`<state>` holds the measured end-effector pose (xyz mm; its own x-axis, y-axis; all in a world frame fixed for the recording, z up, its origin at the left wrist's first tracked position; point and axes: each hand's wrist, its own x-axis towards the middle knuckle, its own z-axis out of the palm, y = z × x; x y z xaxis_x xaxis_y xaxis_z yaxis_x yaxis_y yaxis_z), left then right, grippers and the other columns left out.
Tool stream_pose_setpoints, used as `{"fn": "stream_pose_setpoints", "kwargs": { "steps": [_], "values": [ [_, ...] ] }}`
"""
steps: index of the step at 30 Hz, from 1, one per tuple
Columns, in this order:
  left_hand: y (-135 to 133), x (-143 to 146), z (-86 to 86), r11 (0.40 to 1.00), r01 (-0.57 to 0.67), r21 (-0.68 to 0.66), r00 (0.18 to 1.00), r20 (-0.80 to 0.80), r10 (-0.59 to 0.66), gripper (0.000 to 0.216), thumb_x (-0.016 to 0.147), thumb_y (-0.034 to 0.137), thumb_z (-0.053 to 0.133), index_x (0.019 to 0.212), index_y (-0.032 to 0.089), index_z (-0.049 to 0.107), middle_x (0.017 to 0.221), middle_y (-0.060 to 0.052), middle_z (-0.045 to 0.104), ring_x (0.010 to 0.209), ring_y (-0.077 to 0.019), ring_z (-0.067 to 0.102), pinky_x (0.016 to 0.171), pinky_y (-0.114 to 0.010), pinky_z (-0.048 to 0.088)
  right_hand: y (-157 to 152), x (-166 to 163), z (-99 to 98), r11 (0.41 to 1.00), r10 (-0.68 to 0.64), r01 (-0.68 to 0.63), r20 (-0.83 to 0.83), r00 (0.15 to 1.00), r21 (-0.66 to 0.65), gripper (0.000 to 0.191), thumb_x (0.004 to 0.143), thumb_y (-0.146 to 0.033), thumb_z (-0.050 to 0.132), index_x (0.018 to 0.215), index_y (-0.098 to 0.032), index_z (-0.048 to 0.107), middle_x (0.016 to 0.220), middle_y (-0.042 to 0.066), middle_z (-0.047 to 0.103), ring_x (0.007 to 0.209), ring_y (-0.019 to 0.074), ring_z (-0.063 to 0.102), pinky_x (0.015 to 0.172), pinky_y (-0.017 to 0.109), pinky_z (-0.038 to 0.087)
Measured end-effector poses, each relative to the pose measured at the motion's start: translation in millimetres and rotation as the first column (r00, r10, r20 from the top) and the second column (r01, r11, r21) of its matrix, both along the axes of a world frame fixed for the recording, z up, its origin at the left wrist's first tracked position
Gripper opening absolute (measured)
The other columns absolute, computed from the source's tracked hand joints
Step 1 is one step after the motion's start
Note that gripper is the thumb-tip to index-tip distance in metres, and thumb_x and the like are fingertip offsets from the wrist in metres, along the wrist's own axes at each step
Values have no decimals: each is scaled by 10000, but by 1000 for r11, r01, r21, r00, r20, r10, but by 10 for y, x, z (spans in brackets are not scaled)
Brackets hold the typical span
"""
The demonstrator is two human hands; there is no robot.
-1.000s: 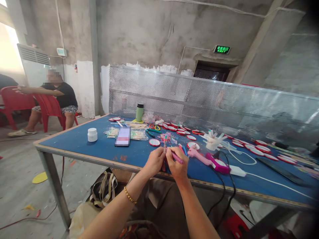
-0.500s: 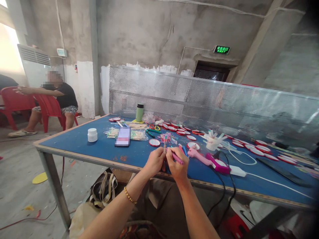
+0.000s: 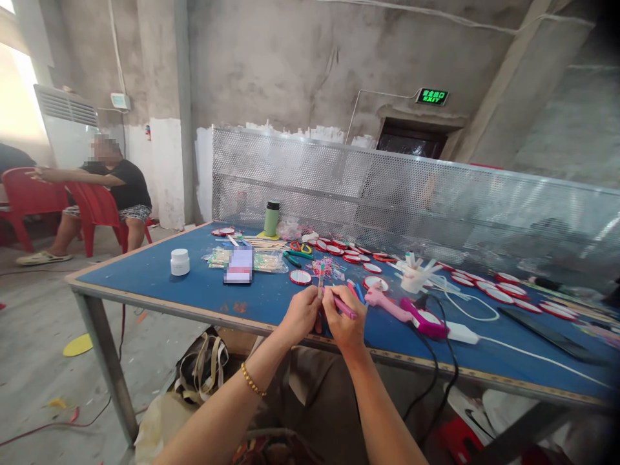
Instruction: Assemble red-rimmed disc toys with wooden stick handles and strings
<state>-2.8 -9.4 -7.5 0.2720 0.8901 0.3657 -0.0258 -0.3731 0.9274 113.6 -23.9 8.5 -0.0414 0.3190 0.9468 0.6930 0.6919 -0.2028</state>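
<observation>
My left hand (image 3: 301, 314) is closed around a thin coloured stick (image 3: 320, 274) that points upward above the front edge of the blue table (image 3: 145, 274). My right hand (image 3: 343, 321) is closed on a pink marker (image 3: 345, 308) whose tip touches the stick. The two hands press together. Right beside them lies a pink hot-glue gun (image 3: 404, 312), and a few coloured sticks (image 3: 354, 289) lie flat behind my right hand.
Several red-rimmed round discs (image 3: 339, 248), a green bottle (image 3: 271, 219), a white jar (image 3: 179, 262), scissors (image 3: 299, 250), a white cup of sticks (image 3: 413, 276) and cables (image 3: 523, 352) lie on the table. A perforated metal screen (image 3: 411, 194) backs it. A person (image 3: 113, 187) sits on red chairs far left.
</observation>
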Motion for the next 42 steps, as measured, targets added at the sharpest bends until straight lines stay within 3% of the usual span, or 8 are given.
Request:
{"fn": "stream_pose_setpoints", "kwargs": {
  "steps": [42],
  "values": [
    [7, 4, -1, 1000, 10, 4, 1000, 22, -10, 379, 938, 537, 429, 756, 206, 466, 519, 62, 495, 374, -99, 523, 366, -186, 307, 6, 0, -7, 999, -30, 31, -35, 999, 22, 233, 959, -242, 549, 729, -207, 571, 626, -16, 599, 542, 119, 543, 560, 241, 431]
  ]
}}
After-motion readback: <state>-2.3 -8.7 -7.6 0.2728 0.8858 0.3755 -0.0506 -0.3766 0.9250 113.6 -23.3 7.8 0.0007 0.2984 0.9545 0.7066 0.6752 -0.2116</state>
